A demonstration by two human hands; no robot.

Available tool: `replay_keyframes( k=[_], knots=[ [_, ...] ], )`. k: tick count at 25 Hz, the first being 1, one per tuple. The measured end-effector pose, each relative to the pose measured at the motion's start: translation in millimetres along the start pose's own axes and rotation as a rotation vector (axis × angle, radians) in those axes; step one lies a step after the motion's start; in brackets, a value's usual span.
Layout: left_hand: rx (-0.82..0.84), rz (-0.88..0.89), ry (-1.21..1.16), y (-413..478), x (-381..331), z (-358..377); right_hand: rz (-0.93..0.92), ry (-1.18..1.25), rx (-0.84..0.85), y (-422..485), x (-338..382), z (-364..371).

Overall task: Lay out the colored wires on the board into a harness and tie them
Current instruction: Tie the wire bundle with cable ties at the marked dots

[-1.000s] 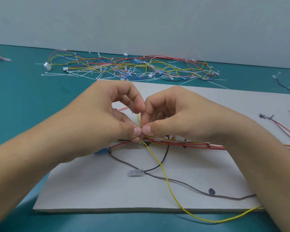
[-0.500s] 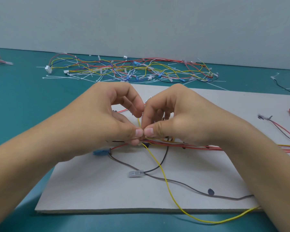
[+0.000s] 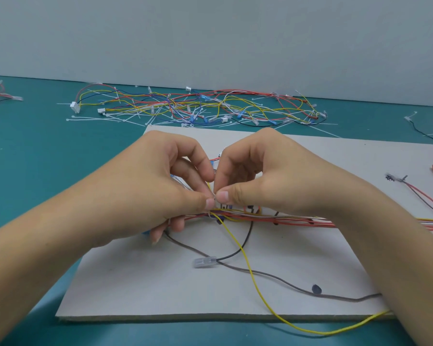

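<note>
Colored wires (image 3: 298, 219) run as a mostly red and yellow bundle across the middle of the board (image 3: 160, 290), so the branches can be seen and fixed where they leave the trunk. Beyond the board's far edge lies a heap of spare wires and white ties (image 3: 198, 108), within reach as stock. Over the board's middle the left hand (image 3: 148, 196) and the right hand (image 3: 268, 181) meet thumb to thumb. The left hand's lower fingers curl under the bundle to lift it off the board, and its thumb and forefinger pinch at the same spot. The right hand pinches a thin pale tie (image 3: 214, 196) there – it is too small to make out clearly, but it is probably being threaded or drawn snug at a branch point. From that spot a yellow wire (image 3: 250, 268) drops toward the board's near edge and hangs over it. A brown wire (image 3: 273, 274) and a black wire (image 3: 245, 242) lie loose on the near half, not yet gathered in. The black one ends in a clear connector (image 3: 204, 262).
</note>
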State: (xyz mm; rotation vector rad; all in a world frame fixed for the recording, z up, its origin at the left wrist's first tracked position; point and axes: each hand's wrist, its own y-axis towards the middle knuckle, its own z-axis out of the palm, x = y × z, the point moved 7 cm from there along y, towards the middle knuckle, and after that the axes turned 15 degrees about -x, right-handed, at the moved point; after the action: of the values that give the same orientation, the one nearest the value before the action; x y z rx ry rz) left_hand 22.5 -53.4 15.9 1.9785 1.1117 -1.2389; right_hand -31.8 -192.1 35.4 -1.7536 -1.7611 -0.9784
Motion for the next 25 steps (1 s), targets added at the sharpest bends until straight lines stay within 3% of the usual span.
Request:
replay_keyframes(
  k=[25],
  knots=[
    [-0.036, 0.039, -0.039, -2.3, -4.5, 2.1, 0.037, -0.006, -0.015, -0.1, -0.1, 0.2]
  ],
)
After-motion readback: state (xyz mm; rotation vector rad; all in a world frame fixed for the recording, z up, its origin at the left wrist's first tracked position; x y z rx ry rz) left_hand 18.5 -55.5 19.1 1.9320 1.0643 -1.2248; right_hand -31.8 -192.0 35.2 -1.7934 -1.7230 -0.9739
